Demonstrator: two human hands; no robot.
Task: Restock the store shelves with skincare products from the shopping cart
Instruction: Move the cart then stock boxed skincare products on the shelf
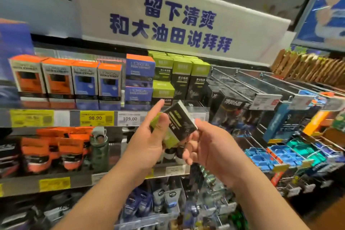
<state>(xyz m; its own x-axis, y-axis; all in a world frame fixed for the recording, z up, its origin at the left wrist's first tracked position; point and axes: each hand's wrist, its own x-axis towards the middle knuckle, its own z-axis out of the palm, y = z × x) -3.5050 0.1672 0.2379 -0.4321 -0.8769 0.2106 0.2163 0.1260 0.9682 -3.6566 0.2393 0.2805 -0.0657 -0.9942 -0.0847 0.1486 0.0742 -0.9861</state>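
Note:
A green-and-black skincare box (178,123) is held tilted in front of the shelves at mid frame. My left hand (149,140) grips its lower green end, index finger pointing up. My right hand (203,145) touches the box's right side with thumb and fingertips. Matching green-and-black boxes (182,73) stand on the top shelf (61,117) just behind and above the held box. The shopping cart is out of view.
Orange and blue L'Oreal boxes (84,80) fill the top shelf's left. Orange tubes (61,149) and a dark bottle (99,147) sit on the middle shelf. Nivea tubes (158,200) lie below. Razor packs on hooks (280,117) hang to the right.

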